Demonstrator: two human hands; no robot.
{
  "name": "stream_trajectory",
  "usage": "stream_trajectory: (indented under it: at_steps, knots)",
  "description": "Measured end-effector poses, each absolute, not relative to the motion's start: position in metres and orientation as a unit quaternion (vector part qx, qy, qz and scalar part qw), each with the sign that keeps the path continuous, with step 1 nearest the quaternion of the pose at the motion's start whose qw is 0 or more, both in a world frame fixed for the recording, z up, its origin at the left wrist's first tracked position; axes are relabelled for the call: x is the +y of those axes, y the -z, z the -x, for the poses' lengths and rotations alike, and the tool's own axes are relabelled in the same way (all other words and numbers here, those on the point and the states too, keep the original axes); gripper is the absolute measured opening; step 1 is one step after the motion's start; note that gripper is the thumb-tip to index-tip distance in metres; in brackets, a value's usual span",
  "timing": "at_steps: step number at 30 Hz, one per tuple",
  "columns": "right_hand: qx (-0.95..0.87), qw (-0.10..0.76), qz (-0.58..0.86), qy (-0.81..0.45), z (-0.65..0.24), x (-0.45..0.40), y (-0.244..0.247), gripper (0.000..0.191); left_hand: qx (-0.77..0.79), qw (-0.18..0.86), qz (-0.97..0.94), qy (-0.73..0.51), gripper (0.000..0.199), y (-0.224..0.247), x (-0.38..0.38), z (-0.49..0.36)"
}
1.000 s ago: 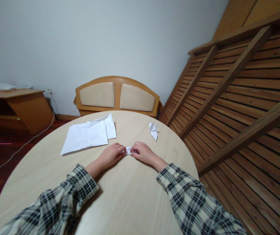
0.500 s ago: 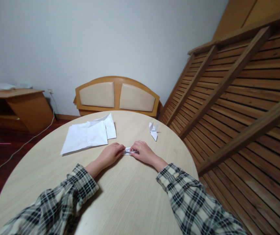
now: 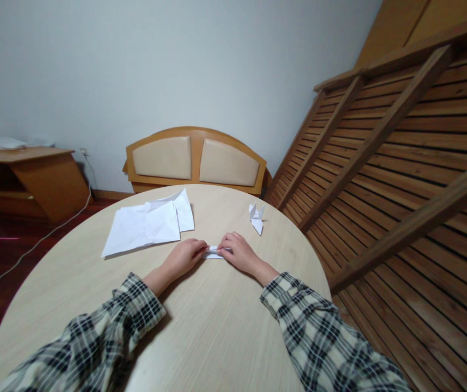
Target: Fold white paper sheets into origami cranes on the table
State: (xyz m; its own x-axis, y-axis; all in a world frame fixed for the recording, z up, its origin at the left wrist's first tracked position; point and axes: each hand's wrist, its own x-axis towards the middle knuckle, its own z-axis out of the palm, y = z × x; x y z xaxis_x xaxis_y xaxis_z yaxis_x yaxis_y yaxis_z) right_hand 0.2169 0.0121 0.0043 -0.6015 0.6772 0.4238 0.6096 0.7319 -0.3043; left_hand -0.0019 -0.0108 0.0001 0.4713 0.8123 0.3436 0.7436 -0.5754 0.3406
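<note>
A small folded piece of white paper (image 3: 214,255) lies on the round wooden table (image 3: 217,321), between my two hands. My left hand (image 3: 185,257) pinches its left end, the fingers pressed together. At its right end my right hand (image 3: 239,253) grips it with thumb and fingers closed, and these fingers hide part of the folds. Farther back on the right stands a small folded white paper figure (image 3: 256,219) with upright points. Behind my left hand, white paper sheets (image 3: 143,226) overlap, their far corner raised.
A wooden headboard with cream panels (image 3: 196,158) stands behind the table. On the right a large slatted wooden frame (image 3: 380,163) leans close to the table edge. A wooden desk (image 3: 49,179) is at the left, with a white cable (image 3: 33,247) on the floor.
My right fingers have shifted slightly on the small folded paper, and more of its near edge shows. My left hand has hardly moved.
</note>
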Motion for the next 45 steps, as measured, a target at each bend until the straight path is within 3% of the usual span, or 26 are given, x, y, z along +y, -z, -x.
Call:
stream_trajectory:
  at_steps: [20, 45]
  knots:
    - [-0.83, 0.31, 0.448, -0.119, -0.202, 0.017, 0.004, 0.011, 0.488, 0.132, -0.81, -0.298, 0.025, 0.001, -0.002, -0.004]
    - [-0.81, 0.309, 0.486, -0.108, -0.196, 0.017, 0.006, 0.003, 0.497, 0.086, -0.809, -0.301, 0.023, 0.007, 0.007, -0.006]
